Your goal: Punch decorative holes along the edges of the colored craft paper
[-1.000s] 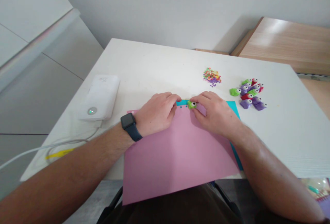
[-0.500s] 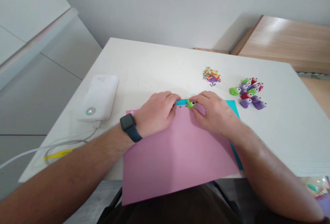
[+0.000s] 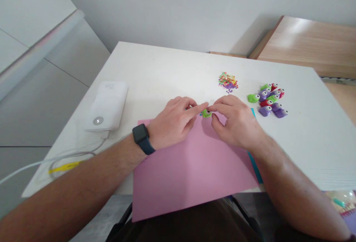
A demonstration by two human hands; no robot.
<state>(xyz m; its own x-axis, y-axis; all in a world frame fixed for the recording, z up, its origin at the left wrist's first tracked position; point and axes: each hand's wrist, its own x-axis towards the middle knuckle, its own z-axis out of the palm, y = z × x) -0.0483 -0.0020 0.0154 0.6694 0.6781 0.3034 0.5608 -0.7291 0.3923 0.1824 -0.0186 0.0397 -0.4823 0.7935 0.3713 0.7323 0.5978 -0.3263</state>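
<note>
A small green craft punch (image 3: 206,113) with a white round button sits at the far edge of a pink sheet of paper (image 3: 194,167). My right hand (image 3: 232,119) is at its right side, index fingertip against the button and thumb close by. From the left, my left hand (image 3: 178,121) reaches its index finger over to the punch's top, while its thumb and other fingers stay bent at the paper's edge. Under the pink sheet lies blue paper (image 3: 255,166), showing along the right. The left fingers largely cover the small star-shaped holes beside the punch.
Several green, purple and red punches (image 3: 268,101) stand at the right. Behind my hands lies a pile of colourful paper cutouts (image 3: 228,81). A white power bank (image 3: 107,104) with a cable (image 3: 69,155) occupies the table's left side. The pink sheet overhangs the front edge.
My left index finger has stretched right onto the punch, covering the holes and blue strip. My right index finger has shifted to the button, and its thumb has drawn slightly off the punch.
</note>
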